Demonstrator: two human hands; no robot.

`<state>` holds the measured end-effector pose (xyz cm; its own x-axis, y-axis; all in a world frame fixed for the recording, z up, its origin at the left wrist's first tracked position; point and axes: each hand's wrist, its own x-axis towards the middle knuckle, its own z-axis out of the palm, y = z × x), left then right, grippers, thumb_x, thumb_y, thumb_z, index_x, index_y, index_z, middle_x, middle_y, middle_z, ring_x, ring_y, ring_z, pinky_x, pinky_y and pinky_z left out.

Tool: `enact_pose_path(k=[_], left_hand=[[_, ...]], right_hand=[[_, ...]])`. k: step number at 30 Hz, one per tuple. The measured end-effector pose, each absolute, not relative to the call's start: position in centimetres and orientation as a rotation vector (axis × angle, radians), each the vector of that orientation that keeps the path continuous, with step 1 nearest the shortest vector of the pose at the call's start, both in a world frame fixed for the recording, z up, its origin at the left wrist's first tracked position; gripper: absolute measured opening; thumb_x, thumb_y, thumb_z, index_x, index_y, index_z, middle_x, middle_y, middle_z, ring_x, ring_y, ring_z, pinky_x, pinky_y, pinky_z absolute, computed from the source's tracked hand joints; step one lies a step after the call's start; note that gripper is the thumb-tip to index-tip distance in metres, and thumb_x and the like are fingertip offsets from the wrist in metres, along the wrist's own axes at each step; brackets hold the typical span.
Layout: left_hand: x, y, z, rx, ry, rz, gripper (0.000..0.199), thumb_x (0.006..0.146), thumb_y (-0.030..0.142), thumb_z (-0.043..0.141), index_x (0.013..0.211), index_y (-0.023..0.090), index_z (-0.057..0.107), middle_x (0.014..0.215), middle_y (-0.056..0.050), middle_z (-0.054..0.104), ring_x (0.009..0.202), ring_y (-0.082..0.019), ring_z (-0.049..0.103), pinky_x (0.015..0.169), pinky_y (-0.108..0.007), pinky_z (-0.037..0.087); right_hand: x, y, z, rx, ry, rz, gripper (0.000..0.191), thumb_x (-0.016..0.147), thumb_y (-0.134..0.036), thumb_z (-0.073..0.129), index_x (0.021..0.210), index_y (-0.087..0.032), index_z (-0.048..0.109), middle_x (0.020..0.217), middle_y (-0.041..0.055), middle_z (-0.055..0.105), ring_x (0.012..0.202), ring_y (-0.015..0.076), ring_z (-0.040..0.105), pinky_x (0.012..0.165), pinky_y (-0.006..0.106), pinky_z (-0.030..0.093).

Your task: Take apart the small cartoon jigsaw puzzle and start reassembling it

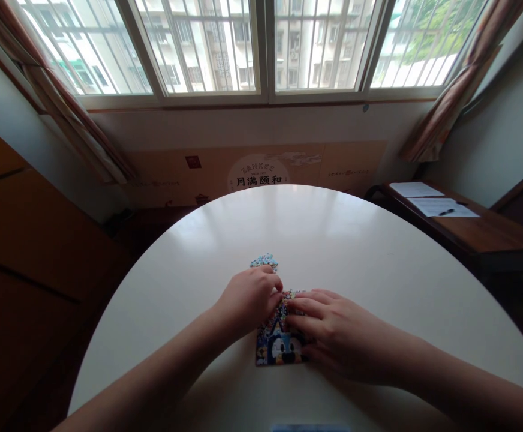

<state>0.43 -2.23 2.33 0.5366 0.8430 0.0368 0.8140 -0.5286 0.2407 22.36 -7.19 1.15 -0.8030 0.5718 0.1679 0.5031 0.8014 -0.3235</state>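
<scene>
A small, partly assembled jigsaw puzzle (283,351) with a blue cartoon face at its near end lies on the white table. My left hand (252,297) is over its upper left edge, thumb and forefinger pinched together; whatever is between them is too small or hidden to make out. Across the puzzle's right side rests my right hand (333,327), fingers stretched out and touching it, covering part of the picture. Just beyond my left hand sits a heap of loose puzzle pieces (265,260), its near side hidden by that hand.
The round white table (189,240) has its far edge near a window wall. A blue-edged flat item (310,428) shows at the bottom of the view. On the right, a brown wooden desk (504,231) holds papers (444,207) and a pen. An orange-brown cabinet (27,252) stands left.
</scene>
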Motion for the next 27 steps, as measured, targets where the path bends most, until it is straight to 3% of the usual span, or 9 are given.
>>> enact_pose_path(k=[20,27], left_hand=[[0.6,-2.2,2.6,2.385,1.399,0.3,0.013,0.079,0.015,0.063,0.079,0.023,0.073,0.085,0.0,0.076,0.077,-0.02,0.067,0.072,-0.032,0.049],[-1.4,-0.5,3.7,2.31,1.533,0.586,0.009,0.086,0.022,0.064,0.085,0.022,0.073,0.087,-0.002,0.078,0.077,-0.019,0.068,0.071,-0.031,0.049]], right_hand=[[22.5,-7.2,1.2,-0.855,-2.732,0.402,0.042,0.089,-0.025,0.065,0.131,-0.022,0.06,0.142,0.0102,0.059,0.129,0.0294,0.054,0.11,0.05,0.042],[22.6,-7.3,1.2,-0.886,-2.751,0.424,0.041,0.091,-0.026,0.062,0.131,-0.023,0.06,0.145,0.0089,0.057,0.133,0.0303,0.051,0.113,0.052,0.038]])
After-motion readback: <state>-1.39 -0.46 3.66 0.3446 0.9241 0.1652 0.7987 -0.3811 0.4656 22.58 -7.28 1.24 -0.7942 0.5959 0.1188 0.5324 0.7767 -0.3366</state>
